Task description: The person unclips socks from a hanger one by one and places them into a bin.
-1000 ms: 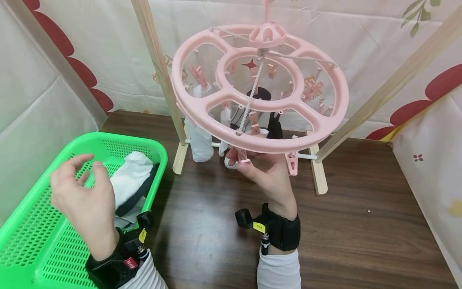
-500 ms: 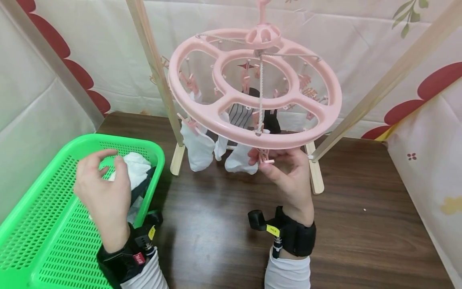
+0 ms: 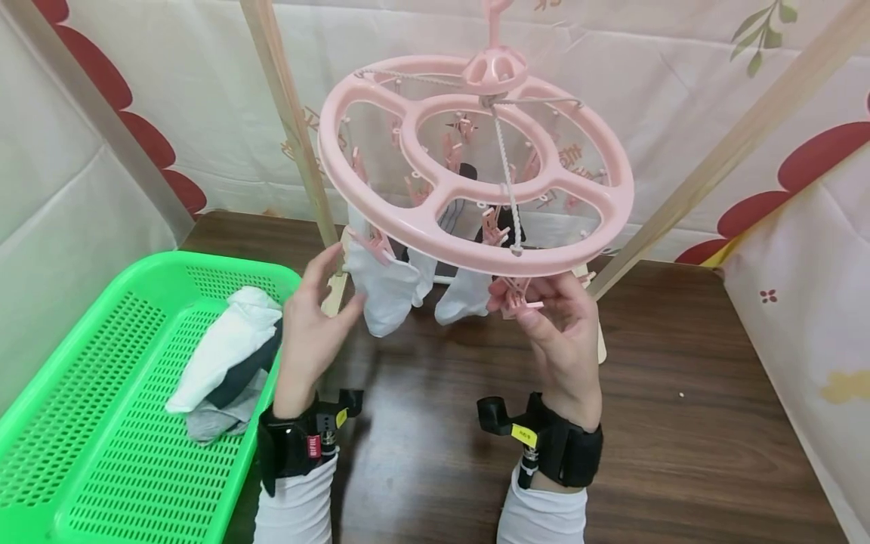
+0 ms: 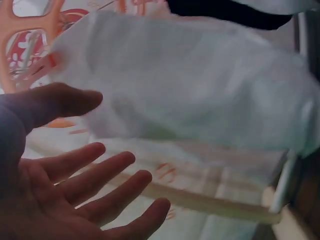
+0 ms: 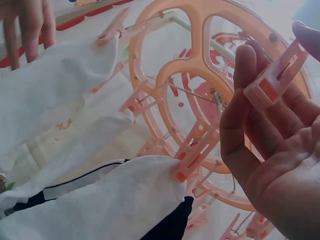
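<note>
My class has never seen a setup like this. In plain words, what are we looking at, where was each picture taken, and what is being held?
There is no robot here, just a person working with two bare hands. The wide picture is taken from the person's head, looking down; the two close ones come from the left and right wrists.

On the brown table are a green basket with clothes inside and a wooden stand. Above hangs a pink hanger.

The right hand pinches a pink peg under the hanger's near rim. The left hand holds nothing; it is beside a hanging white sock.
</note>
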Demonstrator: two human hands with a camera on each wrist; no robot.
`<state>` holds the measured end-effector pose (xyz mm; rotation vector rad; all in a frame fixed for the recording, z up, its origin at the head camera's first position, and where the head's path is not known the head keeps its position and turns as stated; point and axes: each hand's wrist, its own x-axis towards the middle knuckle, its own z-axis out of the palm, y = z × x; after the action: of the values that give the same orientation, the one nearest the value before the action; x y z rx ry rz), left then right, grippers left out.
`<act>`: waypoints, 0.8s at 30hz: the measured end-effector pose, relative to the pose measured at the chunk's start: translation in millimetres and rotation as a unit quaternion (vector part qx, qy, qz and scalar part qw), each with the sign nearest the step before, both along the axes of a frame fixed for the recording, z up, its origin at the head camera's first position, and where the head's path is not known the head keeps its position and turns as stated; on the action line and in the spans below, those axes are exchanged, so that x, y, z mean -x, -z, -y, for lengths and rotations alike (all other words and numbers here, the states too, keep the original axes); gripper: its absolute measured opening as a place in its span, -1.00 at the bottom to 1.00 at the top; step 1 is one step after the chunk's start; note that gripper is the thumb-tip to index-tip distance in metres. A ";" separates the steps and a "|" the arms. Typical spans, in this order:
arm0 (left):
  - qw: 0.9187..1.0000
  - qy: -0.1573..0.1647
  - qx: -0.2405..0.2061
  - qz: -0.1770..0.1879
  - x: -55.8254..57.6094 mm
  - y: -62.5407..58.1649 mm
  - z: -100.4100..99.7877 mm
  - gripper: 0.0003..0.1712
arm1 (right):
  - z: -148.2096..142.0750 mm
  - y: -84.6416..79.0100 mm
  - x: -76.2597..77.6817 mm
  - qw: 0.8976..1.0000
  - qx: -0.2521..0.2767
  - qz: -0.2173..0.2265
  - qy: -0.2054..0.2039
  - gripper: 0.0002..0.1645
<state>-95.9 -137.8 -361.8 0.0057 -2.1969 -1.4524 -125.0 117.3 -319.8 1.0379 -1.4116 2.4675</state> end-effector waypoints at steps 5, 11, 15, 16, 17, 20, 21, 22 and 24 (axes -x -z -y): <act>0.998 0.039 -0.038 0.028 5.8 6.7 -6.8 -0.32 | -1.4 2.1 0.4 1.000 -0.004 -0.010 -0.007 -0.54; 0.996 0.049 -0.059 0.043 4.8 5.1 -8.3 -0.45 | -1.8 2.6 1.0 1.000 -0.014 -0.006 0.002 -0.57; 0.995 0.050 -0.044 0.071 2.6 4.1 -9.1 -0.58 | -0.3 3.4 1.1 1.000 -0.026 0.003 0.002 -0.54; 0.995 0.052 -0.036 0.076 2.3 4.2 -9.3 -0.60 | 0.2 4.3 1.3 1.000 -0.030 0.007 0.000 -0.53; 0.995 0.055 -0.025 0.080 1.9 4.1 -9.7 -0.63 | 0.9 5.4 1.7 0.999 -0.035 0.009 -0.002 -0.53; 0.994 0.078 0.000 0.083 2.3 4.6 -10.8 -0.72 | 2.5 10.7 4.7 0.999 -0.045 0.010 -0.019 -0.46; 0.993 0.089 0.004 0.082 2.5 4.6 -11.1 -0.74 | 3.3 12.9 6.4 0.999 -0.048 0.008 -0.022 -0.43; 0.992 0.099 0.008 0.082 3.0 5.2 -11.3 -0.76 | 4.3 15.3 8.0 0.999 -0.047 0.009 -0.026 -0.41; 0.989 0.121 0.011 0.079 3.6 5.7 -11.7 -0.81 | 6.5 20.2 12.2 0.999 -0.044 0.003 -0.032 -0.39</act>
<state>-99.5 -126.1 -367.5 -0.1647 -2.4101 -1.6052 -137.3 110.8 -339.9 1.1100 -1.5246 2.4755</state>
